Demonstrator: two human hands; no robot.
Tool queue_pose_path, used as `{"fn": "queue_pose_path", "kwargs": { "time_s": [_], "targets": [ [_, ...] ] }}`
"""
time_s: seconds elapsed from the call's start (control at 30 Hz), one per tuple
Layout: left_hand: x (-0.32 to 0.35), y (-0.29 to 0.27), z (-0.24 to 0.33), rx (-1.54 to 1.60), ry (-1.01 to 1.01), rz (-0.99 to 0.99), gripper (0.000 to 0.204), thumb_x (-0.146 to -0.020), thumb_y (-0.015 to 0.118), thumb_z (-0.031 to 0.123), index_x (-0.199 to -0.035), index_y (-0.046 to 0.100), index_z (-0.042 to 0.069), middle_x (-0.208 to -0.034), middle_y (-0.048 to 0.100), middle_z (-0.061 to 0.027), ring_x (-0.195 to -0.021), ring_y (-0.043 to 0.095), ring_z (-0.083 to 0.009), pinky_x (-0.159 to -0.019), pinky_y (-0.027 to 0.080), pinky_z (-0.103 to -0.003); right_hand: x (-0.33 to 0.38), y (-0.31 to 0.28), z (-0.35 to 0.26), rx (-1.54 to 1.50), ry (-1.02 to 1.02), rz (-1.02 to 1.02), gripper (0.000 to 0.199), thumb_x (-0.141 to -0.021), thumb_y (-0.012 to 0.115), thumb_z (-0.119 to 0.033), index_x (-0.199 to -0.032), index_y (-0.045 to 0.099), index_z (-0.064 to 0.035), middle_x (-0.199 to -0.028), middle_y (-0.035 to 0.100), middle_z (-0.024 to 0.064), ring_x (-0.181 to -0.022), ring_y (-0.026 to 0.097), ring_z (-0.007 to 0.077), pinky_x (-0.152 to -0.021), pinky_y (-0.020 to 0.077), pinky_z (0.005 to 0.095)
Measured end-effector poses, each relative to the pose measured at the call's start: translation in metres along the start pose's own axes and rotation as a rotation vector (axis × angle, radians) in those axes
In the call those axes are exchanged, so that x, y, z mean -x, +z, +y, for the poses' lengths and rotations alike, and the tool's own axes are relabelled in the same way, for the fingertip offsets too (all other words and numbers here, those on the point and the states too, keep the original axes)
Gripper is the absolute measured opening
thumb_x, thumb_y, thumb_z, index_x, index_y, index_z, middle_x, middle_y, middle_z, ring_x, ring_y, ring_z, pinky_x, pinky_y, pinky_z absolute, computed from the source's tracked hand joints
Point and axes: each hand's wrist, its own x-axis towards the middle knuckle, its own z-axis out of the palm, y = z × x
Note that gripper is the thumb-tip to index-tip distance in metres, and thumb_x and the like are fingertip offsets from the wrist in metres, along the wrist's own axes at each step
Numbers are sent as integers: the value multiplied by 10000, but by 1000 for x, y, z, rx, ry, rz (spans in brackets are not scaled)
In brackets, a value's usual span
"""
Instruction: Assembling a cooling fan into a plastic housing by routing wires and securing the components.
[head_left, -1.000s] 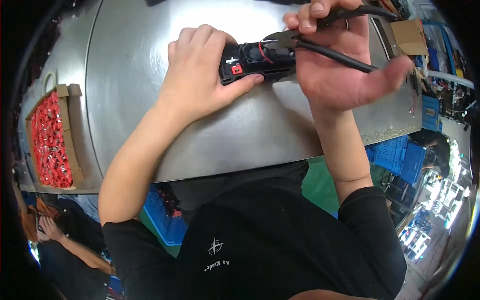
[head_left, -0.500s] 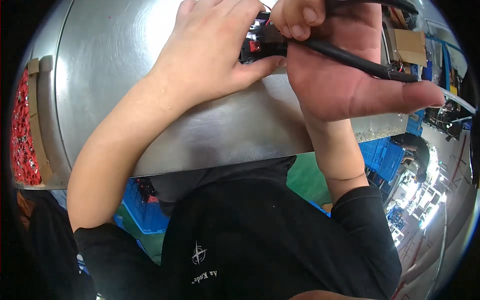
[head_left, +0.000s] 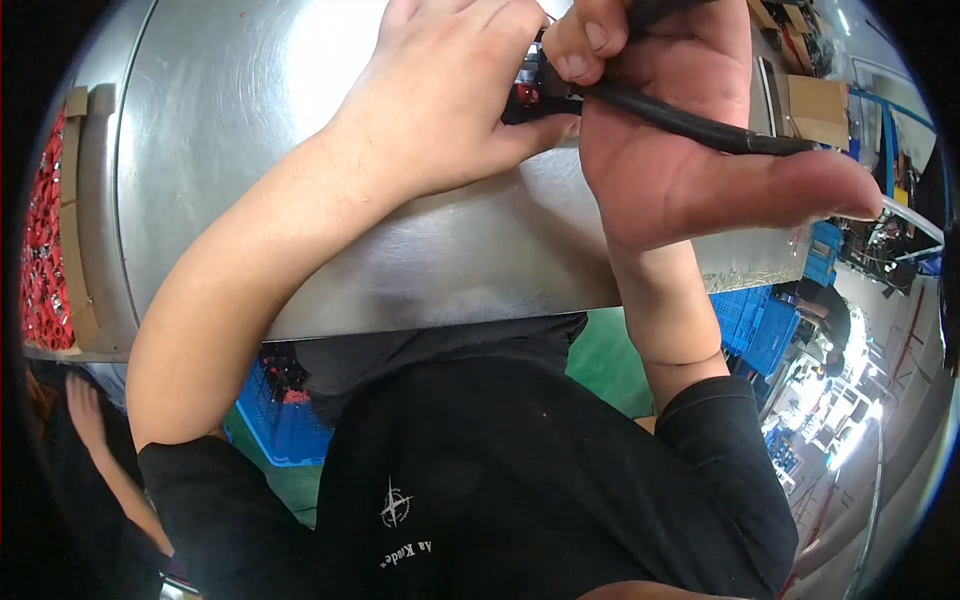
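Note:
My left hand point(head_left: 450, 90) reaches in over the metal table, its fingers and thumb closed round a small dark part with a red piece point(head_left: 525, 93). Most of that part is hidden by the hand. Palm up beside it, my right hand point(head_left: 665, 130) has curled fingers and a thumb stretched out to the right. Across its palm lies a black-handled tool point(head_left: 700, 128) with two spread handles, like pliers. Its working end points toward the dark part, and the fingers cover it. Both hands are close together near the upper edge.
The steel table point(head_left: 400, 270) has its near edge at my waist. At far left is a cardboard box of red parts point(head_left: 45, 260). A blue crate point(head_left: 285, 420) stands below. Another person's hand point(head_left: 85, 405) shows at left. Cardboard point(head_left: 818, 110) and blue bins point(head_left: 750, 320) are at right.
The view has shifted slightly. The black tool's handles have tilted and drawn a little left with my right hand. At far left another person's hand and forearm have come into view.

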Motion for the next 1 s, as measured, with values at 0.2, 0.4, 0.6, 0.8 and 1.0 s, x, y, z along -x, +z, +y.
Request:
{"fn": "queue_pose_path", "kwargs": {
  "time_s": [0.2,0.4,0.6,0.8,1.0],
  "targets": [
    [0,0,-2,31,24,12,354,-790,810,313,-1024,610,138,-1029,649,-97,-1017,556,-341,-894,398,-480,3,-2,2,59,-12,-78,1131,-603,280,-1125,-959,527,-81,-765,499,62,-671,427,171,-656,346,312],
    [2,0,-3,62,56,53,323,-792,806,315,-1002,622,153,-1001,658,-77,-997,569,-333,-891,401,-474,6,-8,5,121,-21,-150,1118,-606,283,-1124,-937,526,-84,-748,497,57,-655,424,168,-641,342,310],
    [0,-5,0,-36,-22,-61,340,-789,798,322,-1016,628,135,-1007,669,-79,-986,575,-344,-864,414,-478,-4,-25,13,172,-27,-224,1106,-609,285,-1122,-916,525,-87,-731,496,52,-639,421,164,-625,338,308],
    [-8,-4,-13,-29,163,-41,420,-813,790,366,-1101,641,98,-1073,662,-123,-1020,560,-351,-884,414,-487,-23,-49,-4,104,157,-220,994,-649,306,-1100,-766,504,-134,-567,441,12,-494,350,141,-483,264,313],
    [-25,-12,-23,-28,231,-282,490,-892,727,487,-1114,643,59,-1030,627,-157,-1017,535,-347,-897,402,-481,-63,-74,-9,25,351,-323,882,-833,268,-987,-756,506,-141,-554,447,3,-435,311,128,-440,261,296]
  ]
}}
